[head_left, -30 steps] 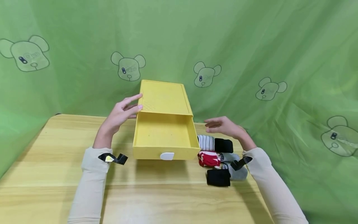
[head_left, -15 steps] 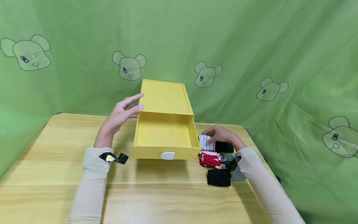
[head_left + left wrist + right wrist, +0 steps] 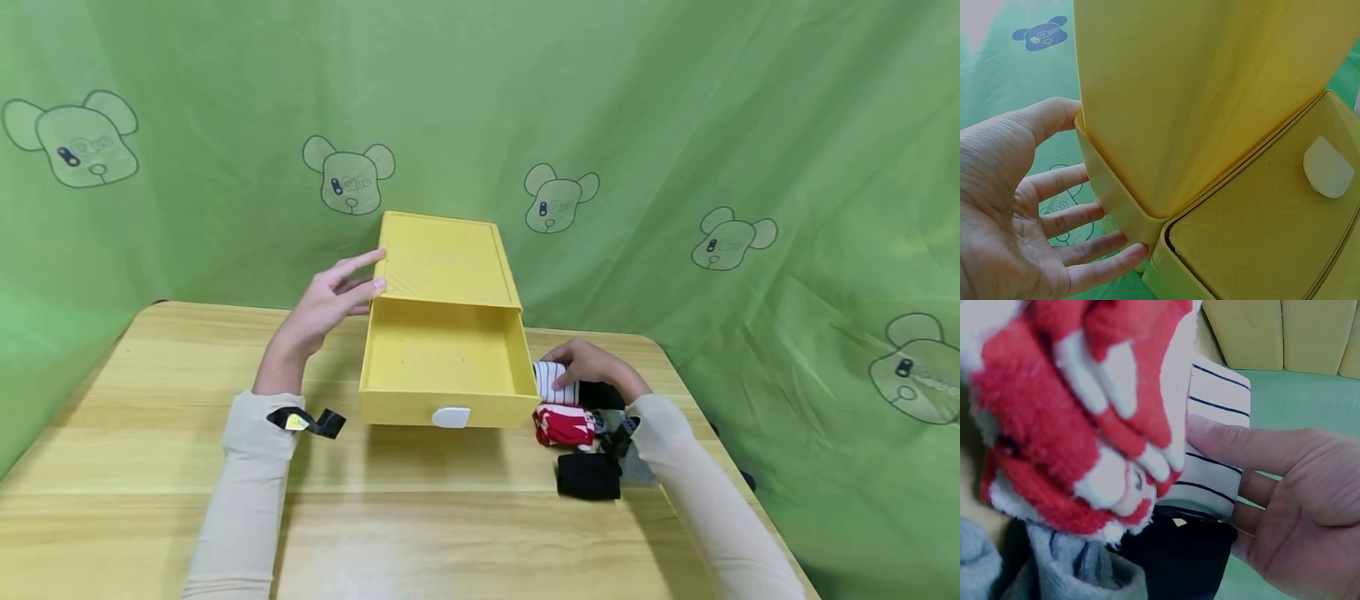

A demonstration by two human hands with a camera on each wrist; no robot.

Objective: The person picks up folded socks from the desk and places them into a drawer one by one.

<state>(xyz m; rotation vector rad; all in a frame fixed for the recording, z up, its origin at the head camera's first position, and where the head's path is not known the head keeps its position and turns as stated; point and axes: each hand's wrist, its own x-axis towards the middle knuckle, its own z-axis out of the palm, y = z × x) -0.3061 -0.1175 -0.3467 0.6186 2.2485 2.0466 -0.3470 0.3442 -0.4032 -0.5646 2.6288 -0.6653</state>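
Right of the yellow plastic drawer box (image 3: 447, 260) that the spread left grip (image 3: 318, 307) touches, the right grip (image 3: 594, 365) pinches a white, dark-striped folded fabric bundle (image 3: 552, 394), likely light and soft, best held across its folds.

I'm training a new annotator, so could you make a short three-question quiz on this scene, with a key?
1. True or false: the left hand touches the yellow box.
2. Which does the right hand pinch? a) red-and-white bundle, b) striped bundle, c) grey bundle.
3. Fill in the colour: the drawer front bears a ____ tab.

Key: 1 true; 2 b; 3 white.
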